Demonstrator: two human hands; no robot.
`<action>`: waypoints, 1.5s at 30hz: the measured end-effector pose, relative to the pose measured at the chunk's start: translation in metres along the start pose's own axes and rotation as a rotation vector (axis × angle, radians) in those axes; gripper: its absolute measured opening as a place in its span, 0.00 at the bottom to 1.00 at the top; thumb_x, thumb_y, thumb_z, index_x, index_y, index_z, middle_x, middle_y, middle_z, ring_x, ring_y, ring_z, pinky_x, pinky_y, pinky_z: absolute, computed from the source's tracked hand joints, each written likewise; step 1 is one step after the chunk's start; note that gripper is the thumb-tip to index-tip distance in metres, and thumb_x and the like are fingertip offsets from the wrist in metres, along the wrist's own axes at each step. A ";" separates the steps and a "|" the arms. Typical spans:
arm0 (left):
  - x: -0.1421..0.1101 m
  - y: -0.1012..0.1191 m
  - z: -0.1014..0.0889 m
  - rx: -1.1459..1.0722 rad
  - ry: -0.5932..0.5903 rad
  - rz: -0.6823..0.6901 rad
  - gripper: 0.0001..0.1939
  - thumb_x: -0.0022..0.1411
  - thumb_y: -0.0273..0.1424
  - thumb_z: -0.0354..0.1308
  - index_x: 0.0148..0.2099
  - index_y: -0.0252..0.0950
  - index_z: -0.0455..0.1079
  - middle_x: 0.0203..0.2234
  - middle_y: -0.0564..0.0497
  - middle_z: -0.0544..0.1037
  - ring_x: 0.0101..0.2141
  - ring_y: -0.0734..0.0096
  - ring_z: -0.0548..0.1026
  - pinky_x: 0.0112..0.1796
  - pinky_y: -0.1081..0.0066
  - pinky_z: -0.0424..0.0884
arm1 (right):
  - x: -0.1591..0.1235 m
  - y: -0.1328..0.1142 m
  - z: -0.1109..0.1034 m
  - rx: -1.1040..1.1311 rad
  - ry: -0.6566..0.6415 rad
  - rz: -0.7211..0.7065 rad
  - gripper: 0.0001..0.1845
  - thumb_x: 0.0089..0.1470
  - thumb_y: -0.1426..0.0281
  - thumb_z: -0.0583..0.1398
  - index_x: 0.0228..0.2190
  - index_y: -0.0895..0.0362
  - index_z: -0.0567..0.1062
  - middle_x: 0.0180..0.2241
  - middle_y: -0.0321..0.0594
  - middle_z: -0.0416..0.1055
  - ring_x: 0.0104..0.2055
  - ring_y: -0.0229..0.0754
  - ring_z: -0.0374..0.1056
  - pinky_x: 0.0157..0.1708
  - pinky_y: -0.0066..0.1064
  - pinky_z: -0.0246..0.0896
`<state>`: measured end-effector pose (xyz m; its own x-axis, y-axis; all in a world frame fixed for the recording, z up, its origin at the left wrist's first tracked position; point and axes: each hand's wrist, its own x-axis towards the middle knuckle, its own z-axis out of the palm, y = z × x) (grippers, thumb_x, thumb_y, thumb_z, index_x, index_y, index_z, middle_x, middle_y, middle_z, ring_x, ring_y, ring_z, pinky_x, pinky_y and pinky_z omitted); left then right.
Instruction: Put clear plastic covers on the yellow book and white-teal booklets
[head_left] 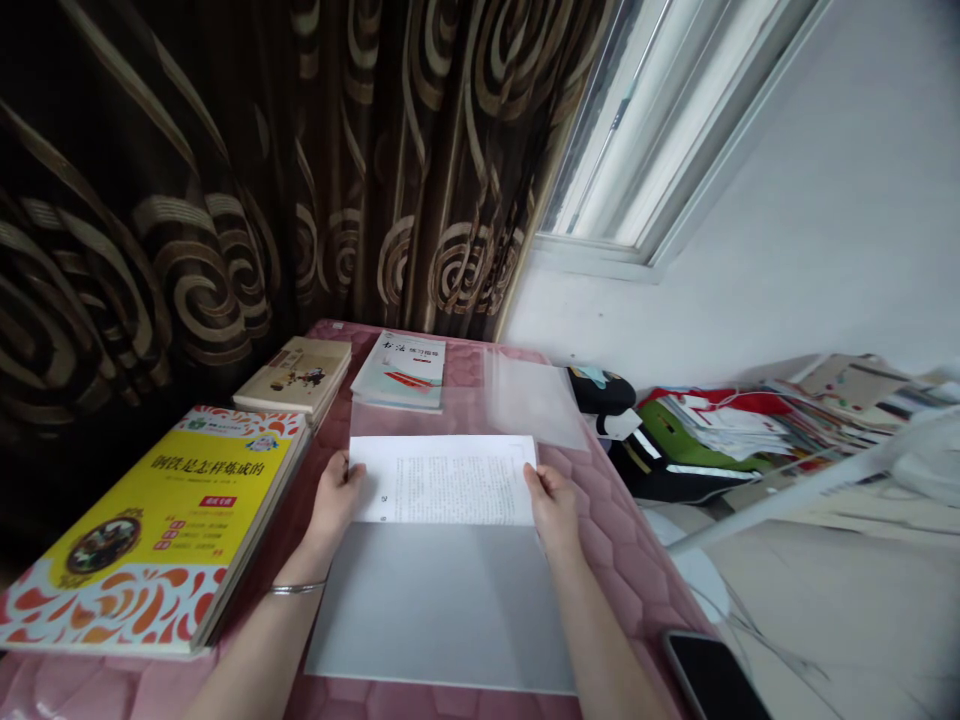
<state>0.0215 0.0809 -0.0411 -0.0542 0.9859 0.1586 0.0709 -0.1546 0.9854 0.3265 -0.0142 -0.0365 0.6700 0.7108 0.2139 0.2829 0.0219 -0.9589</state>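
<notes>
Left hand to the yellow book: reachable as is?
Probably yes. The left hand grips the printed sheet by its left edge; the yellow book lies just left of it, nothing between, though the sheet occupies it.

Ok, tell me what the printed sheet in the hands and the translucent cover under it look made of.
The white printed sheet, pinched at its sides by the left hand and right hand, looks like thin matte paper carrying dense text. The frosted translucent cover looks like flexible plastic film: the pink tabletop shows dimly through it.
</notes>
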 end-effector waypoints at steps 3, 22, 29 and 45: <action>-0.001 0.002 0.000 0.023 0.024 -0.012 0.12 0.48 0.39 0.59 0.32 0.37 0.68 0.24 0.54 0.74 0.28 0.69 0.71 0.31 0.72 0.65 | -0.002 0.004 0.001 -0.017 0.015 -0.006 0.28 0.45 0.42 0.60 0.23 0.56 0.72 0.22 0.38 0.71 0.25 0.41 0.63 0.24 0.30 0.57; -0.001 0.006 0.002 -0.002 0.030 -0.014 0.15 0.48 0.43 0.59 0.30 0.36 0.69 0.23 0.52 0.76 0.28 0.67 0.72 0.32 0.70 0.66 | -0.008 -0.008 -0.005 0.038 -0.084 0.065 0.24 0.43 0.46 0.63 0.21 0.55 0.72 0.18 0.35 0.68 0.22 0.41 0.61 0.21 0.31 0.55; -0.009 0.019 -0.002 -0.109 -0.079 -0.133 0.19 0.45 0.42 0.62 0.37 0.35 0.70 0.28 0.51 0.77 0.31 0.65 0.74 0.33 0.69 0.69 | -0.012 -0.002 -0.002 -0.056 0.008 0.074 0.31 0.40 0.38 0.60 0.22 0.55 0.71 0.18 0.36 0.68 0.23 0.43 0.62 0.22 0.32 0.56; -0.010 0.012 0.003 -0.060 0.011 -0.059 0.16 0.47 0.43 0.61 0.33 0.36 0.68 0.26 0.51 0.76 0.29 0.67 0.72 0.30 0.71 0.66 | -0.018 -0.005 -0.002 -0.011 0.016 0.071 0.32 0.40 0.37 0.60 0.23 0.55 0.71 0.18 0.35 0.67 0.23 0.42 0.62 0.22 0.31 0.56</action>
<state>0.0256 0.0696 -0.0306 -0.0672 0.9927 0.1000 0.0076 -0.0997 0.9950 0.3148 -0.0282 -0.0353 0.6998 0.6988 0.1484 0.2414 -0.0358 -0.9698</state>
